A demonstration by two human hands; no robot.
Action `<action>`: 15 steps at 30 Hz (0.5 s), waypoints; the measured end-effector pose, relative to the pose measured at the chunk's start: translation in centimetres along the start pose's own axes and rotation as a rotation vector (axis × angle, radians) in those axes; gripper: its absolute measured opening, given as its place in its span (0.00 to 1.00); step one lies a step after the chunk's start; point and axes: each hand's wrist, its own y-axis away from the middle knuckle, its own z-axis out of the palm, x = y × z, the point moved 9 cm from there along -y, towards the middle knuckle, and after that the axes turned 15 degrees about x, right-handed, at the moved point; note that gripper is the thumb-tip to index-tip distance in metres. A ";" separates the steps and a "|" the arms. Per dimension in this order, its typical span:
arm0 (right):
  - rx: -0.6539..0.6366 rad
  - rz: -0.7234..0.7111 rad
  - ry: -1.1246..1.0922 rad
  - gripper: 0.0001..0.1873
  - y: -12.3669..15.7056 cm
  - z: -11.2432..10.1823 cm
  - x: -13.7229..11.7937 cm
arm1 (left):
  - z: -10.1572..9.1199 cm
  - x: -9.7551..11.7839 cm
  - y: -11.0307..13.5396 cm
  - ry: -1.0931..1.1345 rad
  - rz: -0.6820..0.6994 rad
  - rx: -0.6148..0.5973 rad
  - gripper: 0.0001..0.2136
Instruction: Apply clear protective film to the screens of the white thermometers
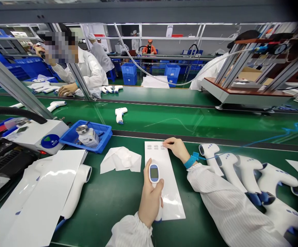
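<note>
Over the green conveyor belt (108,209), white thermometers (230,168) crowd just right of the right hand (177,149), whose open fingers (168,144) rest on a white printed sheet (168,192); its small print (155,146) is too tiny to read. Left hand (150,199) clenches a white thermometer (154,175) over that sheet, no digits readable on its grey-green screen (154,173).

My left-hand fingers (151,202) hide the grip of the white thermometer (154,173). The marks on the sheet (169,199) at 12 o'clock and the label on the bottle (88,138) at 11 o'clock are too small to read. The row of thermometers (274,178) at 2 o'clock runs out of my view.
</note>
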 end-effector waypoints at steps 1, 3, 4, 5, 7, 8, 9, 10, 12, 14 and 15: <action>-0.004 0.000 0.008 0.05 -0.2 0.1 0.2 | 0.0 0.0 0.0 0.005 -0.002 -0.004 0.36; -0.016 -0.009 0.033 0.05 -0.5 0.3 0.3 | 0.0 -0.1 0.0 0.009 -0.010 -0.008 0.36; -0.027 -0.019 0.048 0.05 -0.6 0.5 0.2 | 0.0 -0.2 0.0 0.008 -0.013 -0.007 0.36; -0.039 -0.034 0.065 0.06 -0.7 0.6 0.0 | 0.0 -0.2 0.0 0.005 -0.014 -0.006 0.36; -0.050 -0.076 0.101 0.07 -0.7 0.8 -0.9 | 0.0 -0.2 0.0 -0.004 -0.009 -0.002 0.36; -0.041 -0.106 0.119 0.07 -0.6 0.7 -1.6 | 0.0 -0.2 0.0 -0.006 -0.004 0.000 0.36; -0.026 -0.141 0.134 0.07 -0.3 0.6 -2.4 | -0.1 -0.2 0.0 -0.006 0.000 0.003 0.36; -0.009 -0.182 0.144 0.07 0.1 0.3 -3.3 | -0.1 -0.1 0.0 -0.005 0.004 0.005 0.36; 0.003 -0.267 0.146 0.07 1.6 -0.1 -5.1 | 0.0 -0.1 0.0 -0.006 0.013 0.002 0.36; -0.039 -0.340 0.128 0.07 3.7 -0.6 -6.7 | 0.1 -0.1 0.0 -0.006 0.020 -0.008 0.35; -0.071 -0.372 0.120 0.07 4.9 -0.8 -7.3 | 0.1 -0.1 0.0 -0.006 0.021 -0.015 0.35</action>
